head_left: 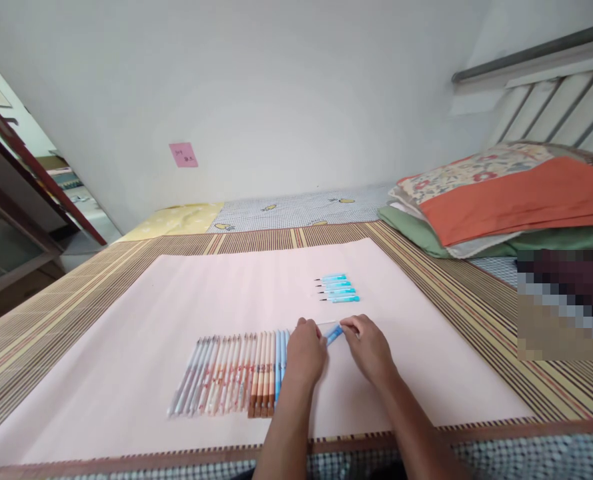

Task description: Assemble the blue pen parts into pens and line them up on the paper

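A blue pen [333, 335] spans the gap between my two hands, just above the pink sheet. My left hand [306, 352] is closed around its left end, and my right hand [369, 341] pinches the right end. A thin whitish strip shows above the pen; what it is I cannot make out. Left of my hands lies a tight row of pens: grey ones [192, 377], pale ones with reddish patterns [230, 373], brown-and-cream ones [263, 375] and light blue ones [280, 360] partly hidden by my left arm. Several short turquoise pens with dark tips [339, 292] lie beyond my hands.
The pink sheet [126, 333] covers part of a striped bamboo mat [41, 320]. Folded bedding, orange and floral [516, 193], is piled at the right near a white headboard [571, 100]. A pink note [183, 155] sticks to the wall. A pixelated patch covers the right edge.
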A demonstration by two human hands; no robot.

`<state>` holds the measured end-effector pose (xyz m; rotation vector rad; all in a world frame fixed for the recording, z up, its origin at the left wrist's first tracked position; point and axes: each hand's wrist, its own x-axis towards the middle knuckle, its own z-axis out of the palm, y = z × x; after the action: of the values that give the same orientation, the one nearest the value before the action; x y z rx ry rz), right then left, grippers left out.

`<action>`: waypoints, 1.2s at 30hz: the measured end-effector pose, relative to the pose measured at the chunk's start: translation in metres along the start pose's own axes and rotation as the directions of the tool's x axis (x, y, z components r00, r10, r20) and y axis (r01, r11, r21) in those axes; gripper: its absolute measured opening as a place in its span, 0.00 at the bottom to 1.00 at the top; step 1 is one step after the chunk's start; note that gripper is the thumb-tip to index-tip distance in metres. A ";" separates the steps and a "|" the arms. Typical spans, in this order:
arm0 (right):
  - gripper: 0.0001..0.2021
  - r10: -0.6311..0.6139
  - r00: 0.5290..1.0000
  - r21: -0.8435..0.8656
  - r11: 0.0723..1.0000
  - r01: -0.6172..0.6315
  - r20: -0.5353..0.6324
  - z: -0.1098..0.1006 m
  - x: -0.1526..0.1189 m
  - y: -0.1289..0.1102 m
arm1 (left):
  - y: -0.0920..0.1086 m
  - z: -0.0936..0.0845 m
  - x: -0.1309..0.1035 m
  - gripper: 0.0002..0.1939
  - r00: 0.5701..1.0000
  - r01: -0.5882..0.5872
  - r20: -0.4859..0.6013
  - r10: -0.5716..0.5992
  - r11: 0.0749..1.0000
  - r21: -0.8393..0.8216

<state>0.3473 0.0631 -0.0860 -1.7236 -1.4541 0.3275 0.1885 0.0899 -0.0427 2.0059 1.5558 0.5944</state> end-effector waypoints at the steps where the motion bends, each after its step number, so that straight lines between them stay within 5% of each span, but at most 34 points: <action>1: 0.11 -0.003 1.000 -0.007 1.000 0.003 0.002 0.000 0.000 0.000 | 0.000 0.000 0.000 0.02 1.000 -0.001 0.010 0.001 1.000 0.005; 18: 0.11 -0.028 1.000 -0.059 0.998 0.028 0.009 0.000 0.000 -0.001 | 0.001 0.003 -0.003 0.08 0.999 0.016 0.030 -0.013 0.995 -0.096; 24: 0.11 -0.016 1.000 -0.062 0.998 0.017 0.007 -0.001 -0.001 0.000 | -0.005 -0.012 0.004 0.10 0.994 0.065 -0.056 -0.089 0.941 -0.332; 27: 0.11 -0.010 1.000 0.007 1.000 0.010 -0.022 0.001 -0.001 -0.003 | -0.017 -0.034 0.012 0.05 0.983 0.083 -0.079 -0.165 0.787 -0.612; 30: 0.11 -0.047 0.998 0.073 0.996 0.050 -0.046 0.006 0.000 -0.012 | -0.026 -0.053 0.016 0.08 0.977 0.048 -0.053 -0.205 0.459 -0.887; 33: 0.11 -0.097 0.995 0.003 0.995 0.097 0.001 0.014 0.002 -0.022 | -0.027 -0.059 0.015 0.13 0.979 0.053 0.024 -0.201 0.140 -0.989; 36: 0.10 -0.077 0.995 -0.156 0.984 0.087 0.070 0.023 0.006 -0.030 | -0.024 -0.057 0.014 0.15 0.986 0.088 0.093 -0.138 -0.044 -0.995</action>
<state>0.3129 0.0773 -0.0765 -1.7868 -1.6311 0.2289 0.1384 0.1157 -0.0145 0.6013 0.6736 1.2291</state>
